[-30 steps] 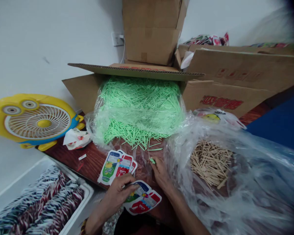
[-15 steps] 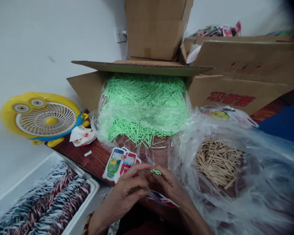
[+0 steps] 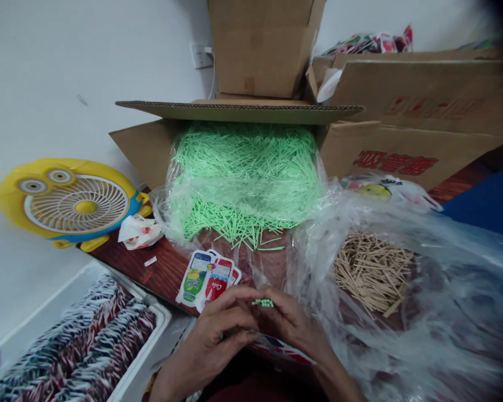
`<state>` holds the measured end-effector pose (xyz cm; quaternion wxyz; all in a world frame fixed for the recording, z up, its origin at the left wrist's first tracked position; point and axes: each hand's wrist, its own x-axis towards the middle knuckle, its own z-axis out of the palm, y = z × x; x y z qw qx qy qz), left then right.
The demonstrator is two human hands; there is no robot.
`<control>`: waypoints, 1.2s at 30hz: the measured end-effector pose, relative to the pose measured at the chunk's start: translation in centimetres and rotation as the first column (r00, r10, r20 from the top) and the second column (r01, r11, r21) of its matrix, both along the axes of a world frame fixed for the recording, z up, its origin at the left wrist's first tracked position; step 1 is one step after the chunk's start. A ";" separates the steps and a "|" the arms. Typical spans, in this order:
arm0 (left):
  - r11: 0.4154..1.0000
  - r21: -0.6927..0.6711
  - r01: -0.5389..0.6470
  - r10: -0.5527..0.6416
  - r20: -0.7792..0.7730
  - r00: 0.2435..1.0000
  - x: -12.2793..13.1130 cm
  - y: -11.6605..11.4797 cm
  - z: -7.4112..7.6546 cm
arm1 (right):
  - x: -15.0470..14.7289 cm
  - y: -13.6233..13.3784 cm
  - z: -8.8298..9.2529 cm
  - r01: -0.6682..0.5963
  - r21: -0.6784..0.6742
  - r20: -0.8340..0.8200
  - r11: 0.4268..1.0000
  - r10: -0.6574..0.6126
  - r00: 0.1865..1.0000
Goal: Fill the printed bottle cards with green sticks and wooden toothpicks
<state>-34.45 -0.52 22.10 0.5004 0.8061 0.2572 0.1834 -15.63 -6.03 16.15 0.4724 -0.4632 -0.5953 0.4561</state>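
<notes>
And the hands meet! The right hand (image 3: 291,318) pinches a slim bundle of pale green sticks (image 3: 263,303), ends poking out between the two hands. The left hand (image 3: 226,324) curls in against it, fingers bent; whether they grip anything, I can't tell. A second ago the hands were apart, with a flat, glossy red, white and blue printed packet (image 3: 283,349) in plain view at the left; now it's mostly hidden below the right hand, so bundle and packet look to have been brought together. Just beyond the left fingers lies a small pile of bottle-shaped green-and-red printed packets (image 3: 205,279); farther out, a heap of loose green sticks (image 3: 251,167) spills from an open brown cardboard box (image 3: 145,148). Tan sticks (image 3: 373,271) lie off to the right.
</notes>
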 end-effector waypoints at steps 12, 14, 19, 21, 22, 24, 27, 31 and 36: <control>0.999 0.054 -0.004 0.004 0.013 1.000 0.2 0.1 0.1 | -0.2 0.1 0.3 -0.014 0.030 -0.006 0.999 0.015 1.000; 0.998 0.055 -0.006 0.006 0.009 1.000 0.2 0.1 0.1 | -0.2 0.1 0.4 -0.013 0.025 0.003 1.000 0.013 1.000; 0.997 0.079 0.011 -0.014 0.033 0.999 0.2 0.2 0.1 | 0.0 0.1 0.5 -0.033 0.001 -0.003 0.999 0.033 0.999; 0.996 0.086 0.019 -0.022 0.041 0.999 0.2 0.2 0.0 | 0.0 0.1 0.5 -0.036 -0.020 -0.015 0.999 0.036 0.999; 0.996 0.087 0.020 -0.024 0.039 0.999 0.1 0.2 0.0 | 0.0 0.1 0.5 -0.037 -0.027 -0.021 0.999 0.036 0.999; 0.996 0.085 0.022 -0.025 0.034 0.999 0.1 0.1 -0.1 | -0.1 0.0 0.5 -0.038 -0.037 -0.032 0.999 0.037 0.999; 0.996 0.082 0.023 -0.025 0.025 0.999 0.0 0.1 -0.1 | -0.2 0.0 0.6 -0.040 -0.049 -0.036 0.998 0.038 0.999; 0.996 0.085 0.033 -0.035 0.021 0.999 0.1 0.2 -0.2 | -0.2 0.0 0.6 -0.040 -0.060 -0.037 0.997 0.037 0.999; 0.996 0.082 0.028 -0.029 0.018 0.999 0.2 0.2 -0.3 | -0.2 0.0 0.8 -0.040 -0.054 -0.033 0.998 0.038 0.999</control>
